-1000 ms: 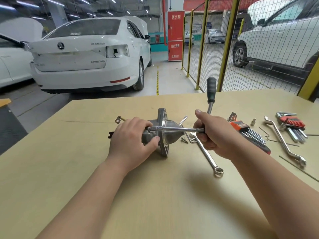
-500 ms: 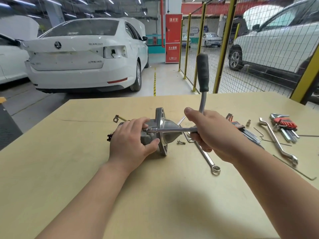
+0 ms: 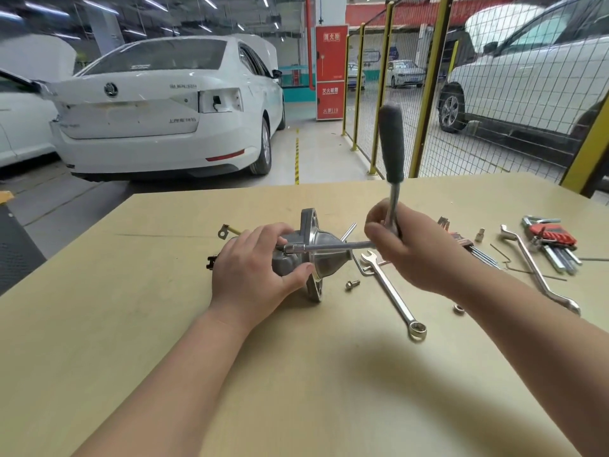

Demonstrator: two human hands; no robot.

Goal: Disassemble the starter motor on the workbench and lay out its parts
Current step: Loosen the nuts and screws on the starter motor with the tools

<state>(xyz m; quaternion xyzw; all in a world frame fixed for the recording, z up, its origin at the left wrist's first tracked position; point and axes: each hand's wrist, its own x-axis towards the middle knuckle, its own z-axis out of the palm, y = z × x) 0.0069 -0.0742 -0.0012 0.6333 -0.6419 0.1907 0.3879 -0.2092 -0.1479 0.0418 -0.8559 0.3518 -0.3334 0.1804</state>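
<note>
A person's left hand (image 3: 255, 273) wraps the starter motor (image 3: 308, 255) to steady it on the workbench (image 3: 131, 324) while the right hand (image 3: 407, 247) grips a ratchet wrench (image 3: 390, 179), its extension reaching a bolt.

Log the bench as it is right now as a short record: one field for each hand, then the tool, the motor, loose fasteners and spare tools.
left hand: left hand grips the starter motor, which lies on the workbench
right hand: right hand grips the ratchet near its head, handle pointing up
drive: extension bar runs level from the ratchet to the motor
loose fasteners: bolt beside the motor's flange; nut further right
spare tools: combination wrench, offset spanner, red hex key set
</note>
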